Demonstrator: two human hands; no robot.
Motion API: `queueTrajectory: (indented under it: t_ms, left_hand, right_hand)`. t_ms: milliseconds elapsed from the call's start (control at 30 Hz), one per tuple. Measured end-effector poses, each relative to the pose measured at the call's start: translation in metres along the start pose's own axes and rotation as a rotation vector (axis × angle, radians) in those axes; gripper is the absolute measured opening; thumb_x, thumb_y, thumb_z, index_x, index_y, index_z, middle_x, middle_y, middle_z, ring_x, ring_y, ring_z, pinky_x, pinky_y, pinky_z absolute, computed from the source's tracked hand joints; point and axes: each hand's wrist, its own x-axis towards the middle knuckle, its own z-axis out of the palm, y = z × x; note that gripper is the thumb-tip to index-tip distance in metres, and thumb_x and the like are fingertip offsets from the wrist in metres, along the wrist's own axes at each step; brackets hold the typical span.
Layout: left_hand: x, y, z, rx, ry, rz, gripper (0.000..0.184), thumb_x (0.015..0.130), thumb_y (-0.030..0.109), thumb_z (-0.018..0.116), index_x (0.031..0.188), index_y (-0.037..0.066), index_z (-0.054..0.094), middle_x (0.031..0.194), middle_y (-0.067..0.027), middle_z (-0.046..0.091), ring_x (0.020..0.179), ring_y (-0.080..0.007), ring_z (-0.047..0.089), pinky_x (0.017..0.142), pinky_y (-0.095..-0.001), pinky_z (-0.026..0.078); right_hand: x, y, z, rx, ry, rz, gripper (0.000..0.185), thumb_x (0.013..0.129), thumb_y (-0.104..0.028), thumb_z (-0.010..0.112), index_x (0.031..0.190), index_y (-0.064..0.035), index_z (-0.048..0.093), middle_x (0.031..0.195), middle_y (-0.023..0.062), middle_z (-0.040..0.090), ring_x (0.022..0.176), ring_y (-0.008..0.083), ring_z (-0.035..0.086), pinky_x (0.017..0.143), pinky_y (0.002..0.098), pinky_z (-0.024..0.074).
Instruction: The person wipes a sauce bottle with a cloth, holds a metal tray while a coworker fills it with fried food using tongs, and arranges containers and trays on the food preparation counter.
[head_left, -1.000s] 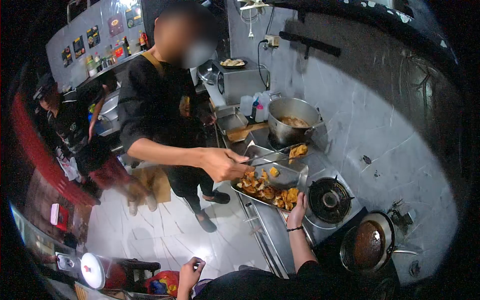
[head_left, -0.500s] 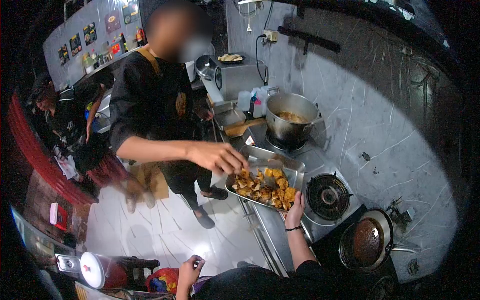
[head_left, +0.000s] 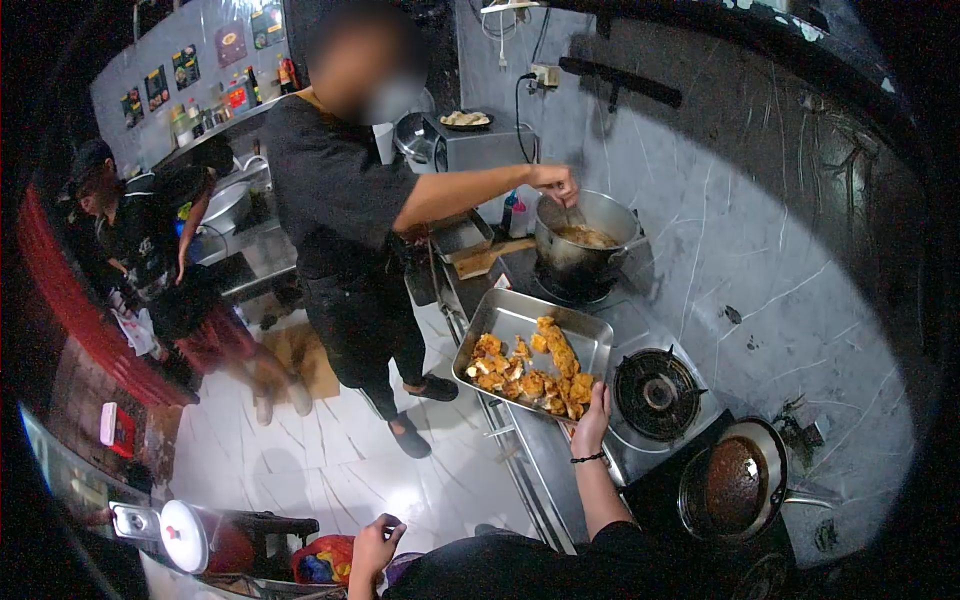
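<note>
My right hand (head_left: 592, 415) grips the near right corner of a metal tray (head_left: 480, 345), with a dark bracelet on that wrist. The tray is tilted in view and holds golden-brown fried pieces (head_left: 535, 385), some with pale insides, gathered along its near and right side. Low in the view, away from the tray, my left hand (head_left: 374, 546) has its fingers curled in; nothing shows in it. A co-worker's hand (head_left: 555, 182) is above a large metal pot (head_left: 570, 255) of bubbling liquid, holding a thin tool I cannot make out clearly.
An unlit burner (head_left: 657, 393) lies right of the tray, with a pan of brown liquid (head_left: 735, 480) beyond it. The co-worker (head_left: 340, 200) stands across from me. Another metal tray (head_left: 462, 238) sits by the pot. A white-lidded container (head_left: 185, 537) is at lower left.
The co-worker's hand has moved from over the tray, up and right to the pot. A longer fried piece now shows at the tray's upper right. My hands have barely moved.
</note>
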Motion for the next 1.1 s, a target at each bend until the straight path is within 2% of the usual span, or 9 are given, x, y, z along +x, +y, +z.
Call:
queueTrajectory:
  t_ms: [233,367,500,733,767,900,1033,1067,1100]
  left_hand:
    - [0.001,-0.100,0.036,0.092,-0.113,-0.086,0.040,0.076,0.045,0.061,0.089,0.007,0.060,0.080,-0.0129,0.065,0.079,-0.0317,0.062,0.070,-0.0416,0.049]
    - [-0.003,-0.246,0.112,0.053,-0.156,-0.118,0.044,0.076,0.046,0.060,0.090,0.004,0.061,0.087,-0.0144,0.066,0.079,-0.0320,0.063,0.075,-0.0390,0.049]
    - [-0.010,-0.251,0.117,0.005,-0.268,-0.425,0.042,0.076,0.044,0.058,0.090,0.004,0.061,0.087,-0.0156,0.065,0.079,-0.0324,0.063,0.074,-0.0397,0.049]
    - [-0.019,-0.262,0.124,-0.078,-0.274,-0.493,0.040,0.076,0.041,0.056,0.089,0.004,0.062,0.087,-0.0176,0.064,0.079,-0.0331,0.062,0.072,-0.0408,0.048]
    - [-0.027,-0.266,0.125,-0.092,-0.257,-0.489,0.040,0.076,0.041,0.056,0.089,0.004,0.062,0.087,-0.0179,0.064,0.079,-0.0332,0.062,0.072,-0.0410,0.047]
    - [-0.088,-0.299,0.158,-0.124,-0.113,-0.462,0.039,0.075,0.039,0.055,0.088,0.003,0.063,0.087,-0.0191,0.063,0.079,-0.0336,0.061,0.071,-0.0417,0.047]
    - [-0.123,-0.310,0.201,-0.374,0.327,-0.337,0.038,0.075,0.037,0.053,0.088,0.003,0.063,0.088,-0.0203,0.062,0.079,-0.0340,0.060,0.070,-0.0423,0.046]
    - [-0.117,-0.296,0.178,-0.007,0.070,-0.388,0.038,0.076,0.038,0.052,0.088,0.004,0.064,0.088,-0.0198,0.063,0.080,-0.0350,0.060,0.071,-0.0438,0.046]
    - [-0.104,-0.268,0.149,-0.026,0.008,-0.520,0.039,0.076,0.038,0.053,0.088,0.003,0.064,0.089,-0.0197,0.063,0.081,-0.0356,0.060,0.071,-0.0441,0.046]
  right_hand:
    - [0.008,0.008,-0.007,0.006,-0.081,-0.011,0.045,0.092,-0.035,0.043,0.123,-0.0021,0.040,0.116,0.0079,0.048,0.106,0.0198,0.049,0.088,0.0344,0.0412]
    - [0.003,0.000,-0.003,0.016,-0.090,-0.036,0.044,0.092,-0.033,0.042,0.123,-0.0012,0.040,0.117,0.0089,0.048,0.105,0.0208,0.049,0.088,0.0341,0.0408]
    - [0.008,0.005,-0.006,0.000,-0.104,-0.034,0.044,0.093,-0.034,0.042,0.122,-0.0013,0.040,0.119,0.0101,0.047,0.106,0.0222,0.049,0.088,0.0350,0.0416]
    - [0.021,0.016,-0.012,0.087,-0.139,0.039,0.058,0.088,-0.042,0.049,0.124,0.0012,0.038,0.123,0.0118,0.045,0.109,0.0247,0.045,0.094,0.0358,0.0352]
    - [-0.007,-0.017,0.010,0.064,-0.062,-0.001,0.038,0.089,-0.038,0.045,0.108,-0.0052,0.047,0.108,0.0111,0.051,0.097,0.0252,0.053,0.072,0.0405,0.0481]
    - [0.014,-0.012,-0.005,-0.056,-0.226,0.205,0.057,0.084,-0.055,0.039,0.117,-0.0090,0.045,0.117,0.0083,0.049,0.100,0.0266,0.051,0.082,0.0435,0.0413]
    - [0.044,0.003,-0.001,-0.162,-0.157,0.020,0.063,0.082,-0.055,0.041,0.125,-0.0096,0.039,0.122,0.0094,0.046,0.105,0.0290,0.049,0.086,0.0448,0.0405]
    - [0.042,0.003,0.004,-0.139,-0.170,0.019,0.062,0.082,-0.055,0.041,0.125,-0.0099,0.039,0.122,0.0095,0.046,0.105,0.0292,0.049,0.086,0.0453,0.0404]
    - [0.040,0.005,0.011,-0.129,-0.185,0.022,0.062,0.082,-0.055,0.041,0.125,-0.0102,0.039,0.122,0.0095,0.046,0.105,0.0295,0.049,0.086,0.0457,0.0403]
